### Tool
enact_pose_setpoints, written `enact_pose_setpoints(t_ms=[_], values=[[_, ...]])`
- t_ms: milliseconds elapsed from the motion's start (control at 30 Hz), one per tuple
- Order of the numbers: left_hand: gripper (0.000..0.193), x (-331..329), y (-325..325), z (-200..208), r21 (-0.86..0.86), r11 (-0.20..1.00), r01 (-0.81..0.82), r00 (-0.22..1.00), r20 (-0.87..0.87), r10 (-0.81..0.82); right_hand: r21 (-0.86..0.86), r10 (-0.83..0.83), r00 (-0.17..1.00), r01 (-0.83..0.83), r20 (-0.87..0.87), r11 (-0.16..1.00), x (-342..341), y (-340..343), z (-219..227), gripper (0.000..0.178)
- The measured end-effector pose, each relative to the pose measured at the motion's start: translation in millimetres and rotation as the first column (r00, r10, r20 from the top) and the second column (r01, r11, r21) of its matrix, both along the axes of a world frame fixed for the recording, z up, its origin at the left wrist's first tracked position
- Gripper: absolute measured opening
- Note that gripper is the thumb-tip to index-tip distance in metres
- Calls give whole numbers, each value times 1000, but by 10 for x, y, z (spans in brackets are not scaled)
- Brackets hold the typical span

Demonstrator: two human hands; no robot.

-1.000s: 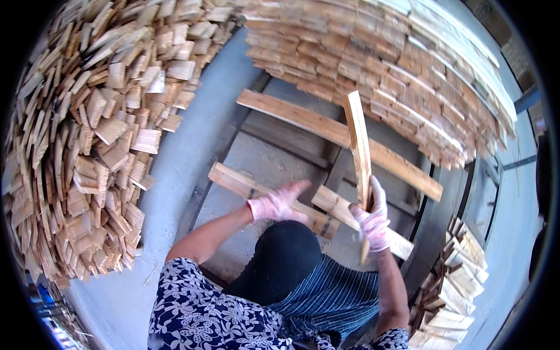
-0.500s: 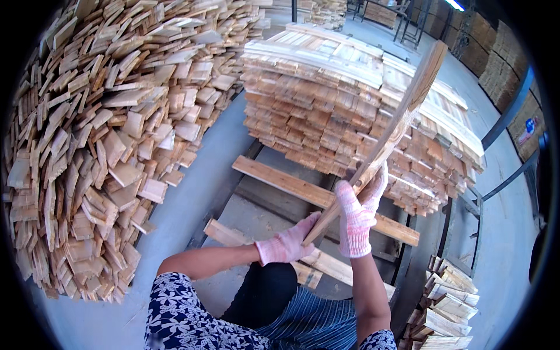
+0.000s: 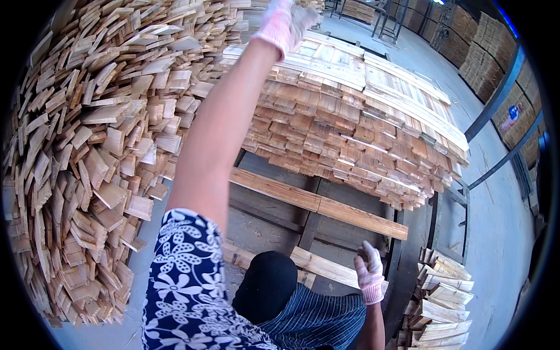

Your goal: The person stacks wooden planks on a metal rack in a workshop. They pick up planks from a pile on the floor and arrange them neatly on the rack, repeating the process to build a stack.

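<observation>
Stacked boards [image 3: 338,128] near left fingers [image 3: 306,17], pale plank [image 3: 324,265] beside right fingers [image 3: 371,254]

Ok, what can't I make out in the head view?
Head view:
Left hand: partly cut off by the top edge, so its grip is unclear.
Near left plank: middle hidden behind the dark knee.
Left board heap: outer side lost at the dark rim.
Lower-right board stack: cut off by the bottom edge.
</observation>
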State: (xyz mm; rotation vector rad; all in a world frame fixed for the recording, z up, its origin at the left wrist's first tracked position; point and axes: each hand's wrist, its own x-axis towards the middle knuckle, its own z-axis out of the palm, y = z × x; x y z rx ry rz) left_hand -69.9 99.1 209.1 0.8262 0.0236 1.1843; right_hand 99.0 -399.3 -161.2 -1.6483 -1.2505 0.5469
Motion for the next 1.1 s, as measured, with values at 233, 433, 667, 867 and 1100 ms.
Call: enact_pose_setpoints(t_ms=[233,433,667,867,1100], values=[[55,-218,-2027,-2034,212,873,438,630,-766,-130,-138,-154,985,142,-76,980,821,-502,-610,42],[54,-1497,-2671,-3683,445,775,448,16,-871,491,-451,180,866,58,467,890,1091,-480,-1124,52],[96,-2143,-3299,-4675,52,604,796,-492,-525,694,-816,634,614,28,470,578,656,-457,-1079,97],[98,-2085,-3306,-5255,-80,573,816,-550,-413,726,-839,637,659,-16,400,543,599,-481,-1590,74],[98,-2770,-3000,-6007,114,525,844,-464,-337,819,-804,664,552,20,505,595,887,-524,-1615,64]])
